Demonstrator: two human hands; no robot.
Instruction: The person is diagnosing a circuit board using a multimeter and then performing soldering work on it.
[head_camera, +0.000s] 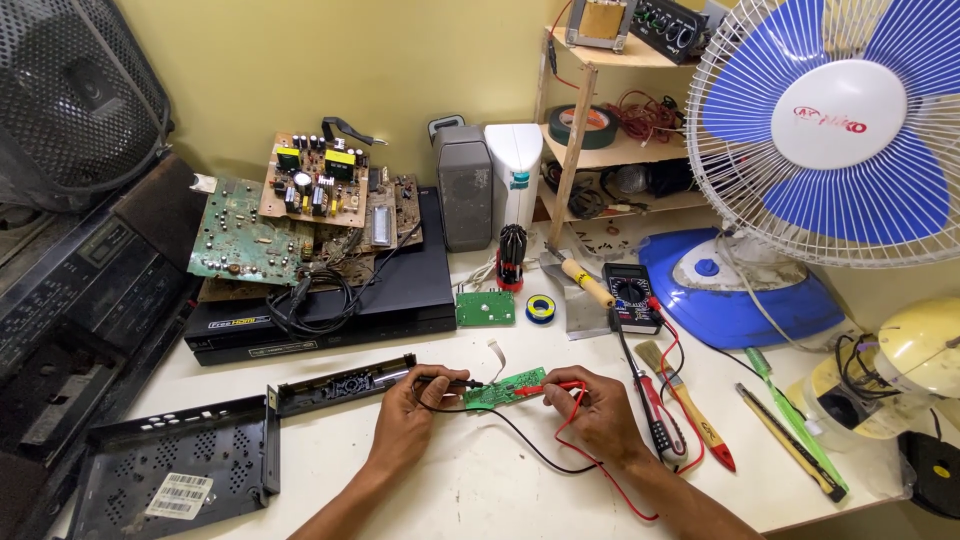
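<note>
Both grips are pinching meter probes: left hand (405, 408) holding the black probe (447, 381), right hand (600, 408) the red probe (556, 387), touching the small green circuit board (505, 388) lying on the tabletop (470, 480). A slipping tip could be bridging adjacent solder points.

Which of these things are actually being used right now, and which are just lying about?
In use: left hand with black probe, right hand with red probe, small green circuit board, multimeter.

Lying about: fan, paintbrush, tape roll, screwdriver.
</note>
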